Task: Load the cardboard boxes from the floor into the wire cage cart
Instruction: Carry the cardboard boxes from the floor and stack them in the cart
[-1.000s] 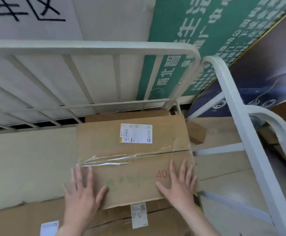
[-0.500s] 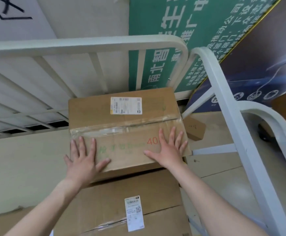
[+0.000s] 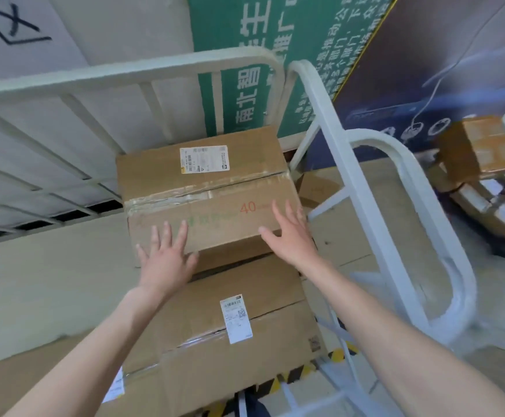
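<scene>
A taped cardboard box with a white label and a red "40" sits inside the white wire cage cart, pushed against its far corner. It rests on another labelled cardboard box below and nearer me. My left hand lies flat, fingers spread, on the near left edge of the top box. My right hand lies flat on its near right edge. Neither hand grips anything.
The cart's right side frame rises beside my right arm. Beyond it, more cardboard boxes are stacked on the floor at the right. A pale flat board fills the cart's left side. Posters cover the wall behind.
Both hands have slid the top box away from me toward the cart's far corner. My arms are now stretched out further, and the lower box shows more.
</scene>
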`<state>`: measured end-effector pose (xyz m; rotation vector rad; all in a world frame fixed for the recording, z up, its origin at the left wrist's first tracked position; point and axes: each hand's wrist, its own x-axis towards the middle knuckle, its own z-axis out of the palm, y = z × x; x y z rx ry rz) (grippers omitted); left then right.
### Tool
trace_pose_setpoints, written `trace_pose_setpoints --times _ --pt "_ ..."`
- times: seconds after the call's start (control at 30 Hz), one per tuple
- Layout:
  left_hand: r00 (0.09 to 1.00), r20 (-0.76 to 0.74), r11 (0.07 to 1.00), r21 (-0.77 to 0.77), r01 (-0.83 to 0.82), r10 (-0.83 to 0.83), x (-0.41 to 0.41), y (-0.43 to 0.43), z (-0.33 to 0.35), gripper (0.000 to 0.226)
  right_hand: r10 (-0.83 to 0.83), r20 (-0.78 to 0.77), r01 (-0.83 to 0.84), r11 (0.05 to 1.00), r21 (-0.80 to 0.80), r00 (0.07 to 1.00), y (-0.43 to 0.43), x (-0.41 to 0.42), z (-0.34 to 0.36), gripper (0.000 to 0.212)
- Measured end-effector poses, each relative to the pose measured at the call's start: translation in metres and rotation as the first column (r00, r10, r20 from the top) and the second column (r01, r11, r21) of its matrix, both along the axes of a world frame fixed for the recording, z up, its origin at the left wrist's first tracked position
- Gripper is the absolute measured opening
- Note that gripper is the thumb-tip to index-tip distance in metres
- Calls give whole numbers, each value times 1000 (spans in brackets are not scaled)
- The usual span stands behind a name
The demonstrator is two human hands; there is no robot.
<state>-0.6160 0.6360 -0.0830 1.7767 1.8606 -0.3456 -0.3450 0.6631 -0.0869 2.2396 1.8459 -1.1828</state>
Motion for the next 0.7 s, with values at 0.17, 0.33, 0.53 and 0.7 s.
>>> trace_pose_setpoints --times 0.17,0.33,0.53,0.7 --pt "976 206 997 53 56 -66 48 -68 99 70 -121 -163 125 992 14 979 -108 -6 93 71" --pt "912 380 984 135 114 -158 101 -133 200 67 -247 -242 280 953 115 938 -205 4 192 72" --pt "780 541 949 160 272 -315 161 -228 289 66 -541 -309 617 742 263 782 -345 48 292 65" --pt "615 635 864 182 469 -467 223 -310 328 67 -773 -246 806 517 290 585 -474 90 326 64"
